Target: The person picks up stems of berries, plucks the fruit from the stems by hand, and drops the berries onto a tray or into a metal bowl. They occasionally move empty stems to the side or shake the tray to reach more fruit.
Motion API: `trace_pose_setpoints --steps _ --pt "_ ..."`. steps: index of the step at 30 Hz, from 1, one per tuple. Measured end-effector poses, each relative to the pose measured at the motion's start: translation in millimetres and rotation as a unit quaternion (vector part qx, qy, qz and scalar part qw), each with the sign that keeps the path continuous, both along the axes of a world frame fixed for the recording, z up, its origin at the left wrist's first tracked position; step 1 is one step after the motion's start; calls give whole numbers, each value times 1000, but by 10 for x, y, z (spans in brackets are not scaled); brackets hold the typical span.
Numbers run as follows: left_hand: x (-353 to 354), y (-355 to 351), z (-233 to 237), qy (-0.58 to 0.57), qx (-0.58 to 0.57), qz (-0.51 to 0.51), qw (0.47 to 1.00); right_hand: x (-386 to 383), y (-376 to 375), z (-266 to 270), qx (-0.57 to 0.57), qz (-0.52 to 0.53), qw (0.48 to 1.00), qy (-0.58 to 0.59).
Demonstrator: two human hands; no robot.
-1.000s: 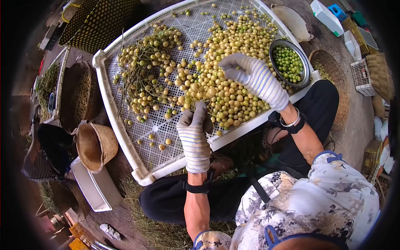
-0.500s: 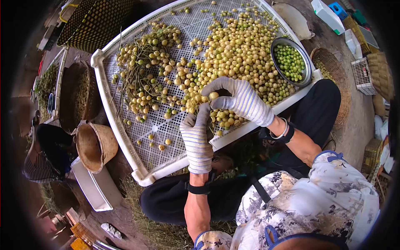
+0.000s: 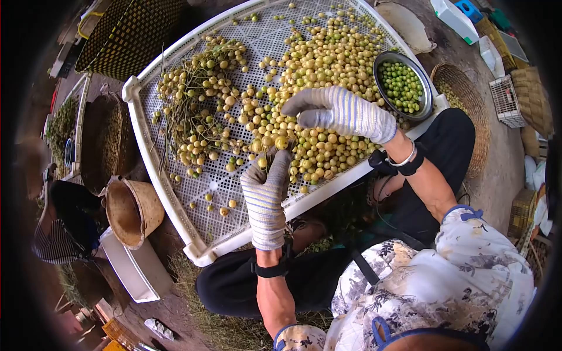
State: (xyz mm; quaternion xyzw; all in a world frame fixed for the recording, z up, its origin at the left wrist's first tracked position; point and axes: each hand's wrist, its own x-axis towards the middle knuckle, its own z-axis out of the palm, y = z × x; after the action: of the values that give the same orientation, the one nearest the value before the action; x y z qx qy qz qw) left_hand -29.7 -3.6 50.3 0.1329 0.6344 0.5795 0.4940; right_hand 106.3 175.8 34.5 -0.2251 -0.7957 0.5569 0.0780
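Note:
Both hands wear pale striped knit gloves. My left hand [image 3: 266,184] is closed at the near side of the white perforated tray [image 3: 170,205], pinching a sprig of small round yellowish fruits [image 3: 281,142] by its stem. Hovering over the large heap of loose fruits [image 3: 328,64], my right hand [image 3: 345,114] has thumb and fingers apart, with nothing visible between them. A tangle of thin stems with fruits [image 3: 199,93] lies on the tray's left part. On its right edge rests a metal bowl [image 3: 379,88] of greener fruits [image 3: 400,88].
Beyond the tray's right corner stands a wicker basket [image 3: 477,126]. To the left are a tan bucket [image 3: 146,202], a white bin [image 3: 140,272] and a dark woven basket [image 3: 126,41]. Another person's dark-clothed leg [image 3: 73,205] shows at far left. Cut stems litter the floor.
My right hand has drawn up and away from my left hand, its thumb and fingers no longer around a fruit. My left hand has shifted slightly left, still pinching the sprig.

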Motion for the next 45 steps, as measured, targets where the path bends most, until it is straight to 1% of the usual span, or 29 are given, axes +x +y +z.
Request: trace_pose_setpoints --steps 1,4,5,6,8,11,12,13,14,15,19,21,22,23,25,26,27,30,31,32,34,35,38,39,40,41,42,43,45 --pt "-5 -6 -1 6 -6 -2 1000 -31 -56 3 10 5 1000 23" --pt "2 -3 -170 92 16 -11 996 -127 -256 0 34 23 995 93" --pt "13 -4 -187 112 22 -17 993 -161 -312 -62 70 24 993 96" --pt "14 -2 -205 108 20 -27 994 -180 -373 30 58 21 997 53" --pt "7 -18 -235 101 16 -45 994 -201 -449 -64 -13 -11 994 104" --pt "46 10 -70 49 23 -45 998 -196 -427 -221 -151 -61 981 107" --pt "63 19 -25 34 24 -48 998 -176 -429 -259 -153 -62 979 116" --pt "45 12 -70 57 14 -53 997 -166 -430 -292 -155 -62 978 125" --pt "15 4 -64 48 8 -64 997 -159 -435 -312 -158 -59 976 135" --pt "-15 -7 -46 38 2 -76 996 -127 -413 -226 -137 -37 985 100" --pt "-65 -33 -27 34 -7 -129 991 -172 -353 -160 -204 21 972 118" --pt "-110 -46 -24 35 -17 -155 987 -152 -293 -162 -190 33 977 93" --pt "-115 -48 -10 27 -9 -152 988 -144 -277 -164 -183 39 979 80" --pt "-113 -49 14 19 -1 -149 989 -148 -306 -218 -199 23 975 92" --pt "-154 -41 -13 -17 -3 -143 990 -139 -424 -161 -312 -38 944 98" --pt "-163 -39 -11 -21 -3 -138 990 -136 -460 -143 -368 -67 922 100" --pt "-172 -39 -7 -25 -3 -132 991 -117 -458 -193 -426 -71 893 131" --pt "-161 -21 1 -24 -17 -113 993 -155 -614 -238 -458 -157 859 167" --pt "-140 -15 18 -19 -24 -103 994 -148 -652 -161 -448 -198 858 154" --pt "-124 -13 25 -14 -30 -94 995 -143 -639 -116 -395 -206 884 144" --pt "-101 -12 -33 39 -34 -91 994 -117 -602 -72 -281 -220 926 122" --pt "-96 -10 -54 66 -36 -89 993 -153 -621 -72 -271 -247 911 188" --pt "-100 -34 -54 39 -30 -76 996 -155 -505 12 -240 -278 904 219" --pt "-91 -31 -38 36 -28 -76 996 -105 -403 -5 -220 -275 909 224" --pt "-86 -31 -6 34 -27 -76 996 -96 -271 -26 -68 -283 930 226" --pt "-87 -42 16 32 -26 -76 996 -103 -128 -55 85 -283 929 223" --pt "-87 -53 25 22 -20 -88 996 -102 7 -84 235 -277 906 215" --pt "-87 -57 35 11 -13 -101 995 -97 122 -89 427 -263 851 157" --pt "-95 -54 39 11 8 -134 991 -83 109 -63 281 -200 929 132"
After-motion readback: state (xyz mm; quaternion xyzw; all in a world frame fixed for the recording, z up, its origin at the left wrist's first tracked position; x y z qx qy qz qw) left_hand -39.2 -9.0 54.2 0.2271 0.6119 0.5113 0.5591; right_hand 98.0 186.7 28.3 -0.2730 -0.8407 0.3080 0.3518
